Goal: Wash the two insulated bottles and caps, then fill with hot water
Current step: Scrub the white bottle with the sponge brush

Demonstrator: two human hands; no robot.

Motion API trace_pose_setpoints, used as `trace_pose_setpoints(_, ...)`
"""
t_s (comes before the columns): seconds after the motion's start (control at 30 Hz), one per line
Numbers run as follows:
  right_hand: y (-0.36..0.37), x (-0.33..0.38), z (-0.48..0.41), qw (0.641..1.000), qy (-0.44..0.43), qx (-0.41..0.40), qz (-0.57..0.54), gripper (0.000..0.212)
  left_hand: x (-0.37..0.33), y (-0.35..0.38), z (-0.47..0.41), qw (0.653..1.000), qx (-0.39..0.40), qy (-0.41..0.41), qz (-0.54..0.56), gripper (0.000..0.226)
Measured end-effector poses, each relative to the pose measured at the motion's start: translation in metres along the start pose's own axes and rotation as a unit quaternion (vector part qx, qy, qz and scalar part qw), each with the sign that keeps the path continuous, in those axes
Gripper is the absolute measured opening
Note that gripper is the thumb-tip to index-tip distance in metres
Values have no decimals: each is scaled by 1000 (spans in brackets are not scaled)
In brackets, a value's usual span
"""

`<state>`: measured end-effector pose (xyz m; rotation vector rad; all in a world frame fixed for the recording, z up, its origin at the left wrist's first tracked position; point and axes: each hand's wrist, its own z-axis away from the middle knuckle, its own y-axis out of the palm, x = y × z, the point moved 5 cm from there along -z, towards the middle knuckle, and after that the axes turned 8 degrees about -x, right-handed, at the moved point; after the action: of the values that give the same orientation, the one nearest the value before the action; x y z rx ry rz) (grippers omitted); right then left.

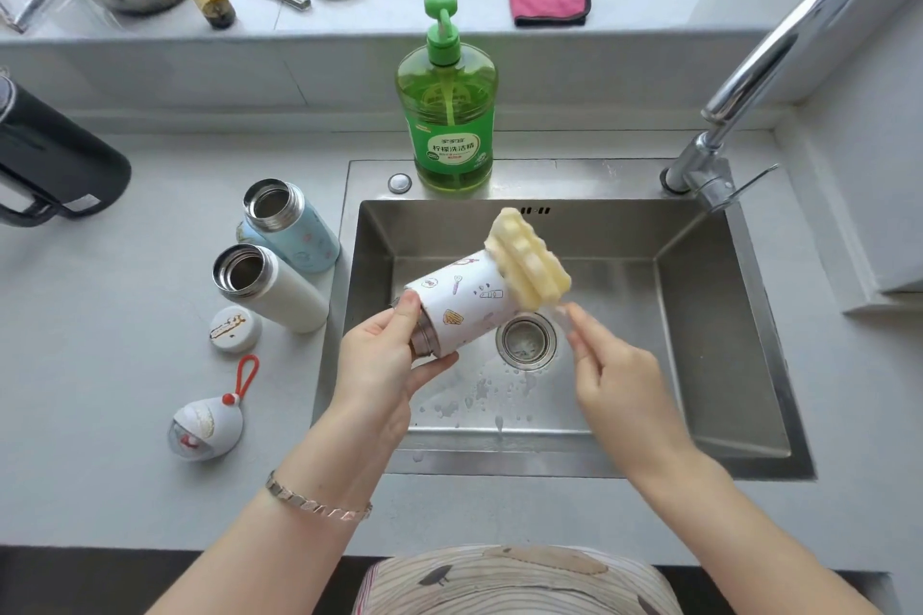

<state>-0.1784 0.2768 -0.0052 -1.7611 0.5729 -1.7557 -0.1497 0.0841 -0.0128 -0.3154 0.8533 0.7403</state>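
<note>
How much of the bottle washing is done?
Caps are off: flat cap and looped cap on the counter. Now the left hand holds the patterned bottle over the sink while the right hand scrubs it with the sponge brush. The blue bottle, white bottle, caps and hot water seem left.

- Green dish soap bottle (452,115) behind the sink (549,175): label reads "柠檬洗洁精"; the brand line above it is too small to read.
- Black kettle (55,155), grey sticker (82,202): print unreadable.
- White doodled bottle (464,302): drawings, no legible words.
</note>
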Motion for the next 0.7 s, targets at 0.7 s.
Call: trace_pose_setpoints(0.7, -9, 12, 9, 977, 101, 60, -176, 38, 12, -3, -11, 992, 49, -100, 53, 38)
